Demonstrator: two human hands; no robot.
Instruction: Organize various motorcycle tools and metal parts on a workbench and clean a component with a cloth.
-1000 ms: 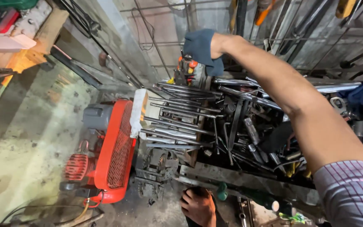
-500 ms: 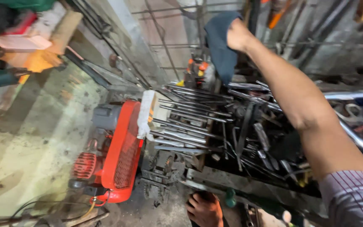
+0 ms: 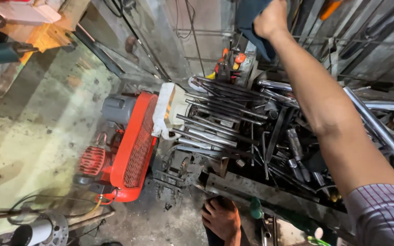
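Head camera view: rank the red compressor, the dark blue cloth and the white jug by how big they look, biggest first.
1. Red compressor, clearly the largest.
2. Dark blue cloth, held up in the right hand; partly cut off by the frame's top edge and bunched, so its spot is unsure.
3. White jug, about alike in look.

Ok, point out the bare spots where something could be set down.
Free: the concrete floor left of the red compressor. Crowded: the heap of steel rods under the right arm. The right hand holds a dark cloth.
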